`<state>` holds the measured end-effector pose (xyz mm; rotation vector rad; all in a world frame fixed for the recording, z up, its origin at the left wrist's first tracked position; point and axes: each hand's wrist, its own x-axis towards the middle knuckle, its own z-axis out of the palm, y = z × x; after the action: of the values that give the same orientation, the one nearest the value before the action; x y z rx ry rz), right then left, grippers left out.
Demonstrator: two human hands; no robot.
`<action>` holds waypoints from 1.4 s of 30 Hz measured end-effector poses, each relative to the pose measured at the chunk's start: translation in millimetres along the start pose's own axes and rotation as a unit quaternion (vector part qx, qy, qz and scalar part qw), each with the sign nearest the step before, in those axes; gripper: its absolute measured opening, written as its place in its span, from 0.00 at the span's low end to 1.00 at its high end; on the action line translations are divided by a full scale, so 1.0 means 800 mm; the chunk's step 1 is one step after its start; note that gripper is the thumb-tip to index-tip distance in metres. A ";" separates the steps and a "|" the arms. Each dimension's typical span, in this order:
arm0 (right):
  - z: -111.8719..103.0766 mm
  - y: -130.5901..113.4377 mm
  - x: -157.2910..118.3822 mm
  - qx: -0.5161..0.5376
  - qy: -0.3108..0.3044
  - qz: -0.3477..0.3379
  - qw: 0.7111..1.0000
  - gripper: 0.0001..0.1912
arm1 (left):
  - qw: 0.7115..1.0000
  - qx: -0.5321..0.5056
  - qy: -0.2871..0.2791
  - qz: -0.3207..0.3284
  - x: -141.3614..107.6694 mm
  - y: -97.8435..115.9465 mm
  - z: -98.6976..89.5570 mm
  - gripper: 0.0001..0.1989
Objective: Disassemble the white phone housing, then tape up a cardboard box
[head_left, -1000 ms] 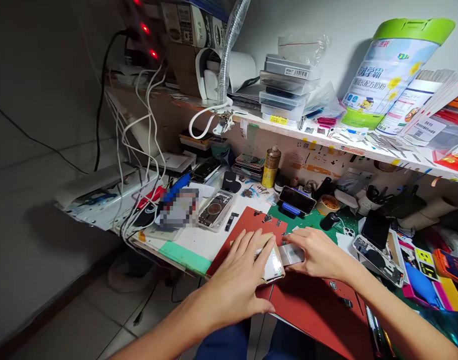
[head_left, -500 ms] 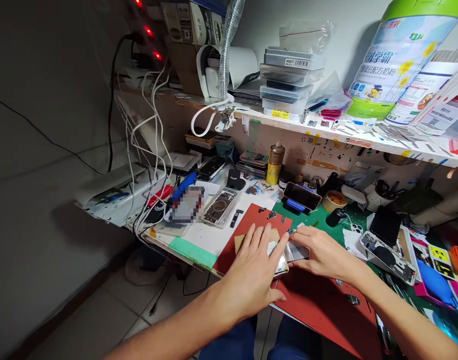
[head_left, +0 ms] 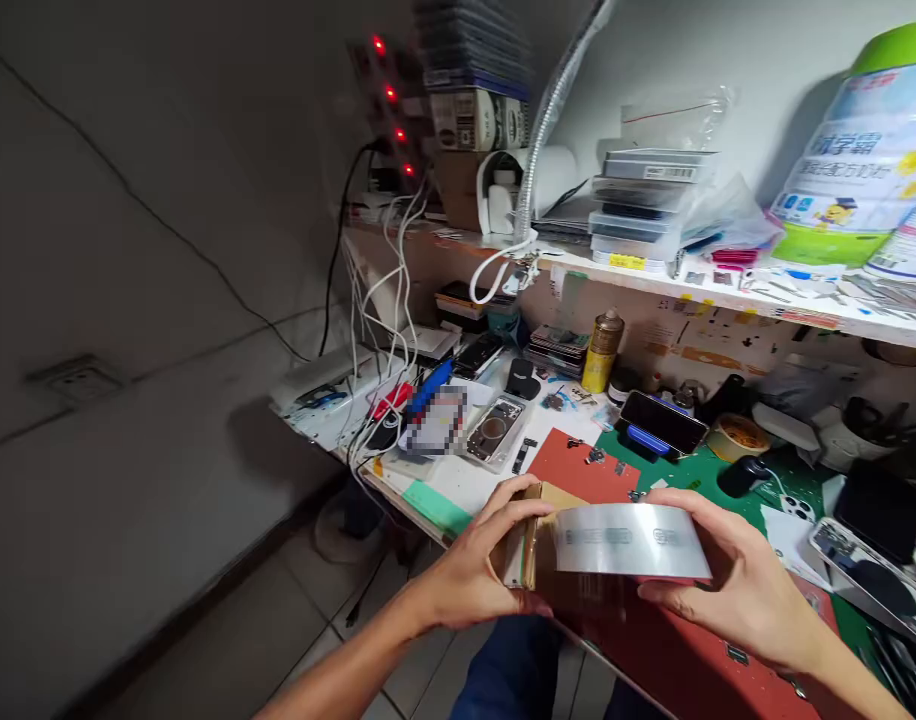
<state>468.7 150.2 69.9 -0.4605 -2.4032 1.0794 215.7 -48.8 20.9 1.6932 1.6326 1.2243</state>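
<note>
My left hand (head_left: 488, 560) is wrapped round a small brown cardboard box (head_left: 531, 535), which stands on edge near the front of the red mat (head_left: 578, 465). A curved, silvery sheet (head_left: 630, 540) with faint printing is held in my right hand (head_left: 728, 565), between thumb and fingers. Its left end reaches close to the box; whether the two touch, I cannot tell. Small metal parts (head_left: 594, 455) lie on the mat behind my hands.
An opened phone in a clear tray (head_left: 495, 430) is at the left. Behind stand a yellow spray can (head_left: 602, 350) and a phone on a blue stand (head_left: 662, 422). White cables (head_left: 402, 270) hang at the left. A loaded shelf (head_left: 728, 290) runs above.
The view has swung left. My left hand went from lying flat over the box to gripping its side, with the box tipped up. The silvery sheet is now out in full view, bent.
</note>
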 end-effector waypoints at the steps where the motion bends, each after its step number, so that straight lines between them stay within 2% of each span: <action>1: 0.013 -0.002 0.003 0.022 0.006 0.008 1.000 0.28 | 1.000 -0.020 0.009 -0.001 -0.008 -0.010 -0.001 0.47; 3: 0.038 -0.009 0.013 0.070 0.004 0.015 0.997 0.25 | 0.999 -0.036 0.014 0.003 -0.022 -0.027 -0.006 0.48; 6: 0.063 -0.029 0.029 0.106 -0.039 0.003 0.994 0.17 | 1.000 -0.022 0.000 0.002 -0.038 -0.039 -0.020 0.51; 8: 0.063 -0.044 0.036 0.067 -0.054 -0.014 0.996 0.17 | 1.000 0.004 -0.009 -0.025 -0.048 -0.042 -0.031 0.51; 11: 0.043 -0.054 0.033 -0.048 -0.022 -0.035 0.998 0.20 | 0.996 0.031 -0.002 -0.082 -0.064 -0.045 -0.042 0.48; 14: 0.017 -0.047 0.014 -0.133 -0.039 -0.028 0.990 0.20 | 0.996 0.019 0.012 -0.091 -0.077 -0.054 -0.044 0.44; 17: 0.008 -0.030 -0.009 -0.160 -0.066 0.005 0.985 0.20 | 0.996 -0.006 0.023 -0.084 -0.083 -0.067 -0.041 0.40; 21: 0.020 -0.012 -0.025 -0.157 -0.056 0.021 0.986 0.20 | 0.995 -0.036 0.035 -0.081 -0.084 -0.078 -0.036 0.38; 31: 0.058 0.017 -0.042 -0.126 -0.018 0.039 0.991 0.17 | 0.993 -0.062 0.054 -0.087 -0.088 -0.084 -0.032 0.39; 35: 0.065 0.020 -0.047 -0.154 0.023 0.029 0.987 0.16 | 0.993 -0.064 0.055 -0.081 -0.089 -0.087 -0.032 0.39; 42: 0.071 0.027 -0.050 -0.140 0.024 0.053 0.988 0.16 | 0.993 -0.061 0.053 -0.080 -0.089 -0.093 -0.029 0.39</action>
<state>473.9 110.7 9.1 -0.7063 -2.5220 0.7641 165.8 -109.9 -48.8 1.4160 1.6818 1.3246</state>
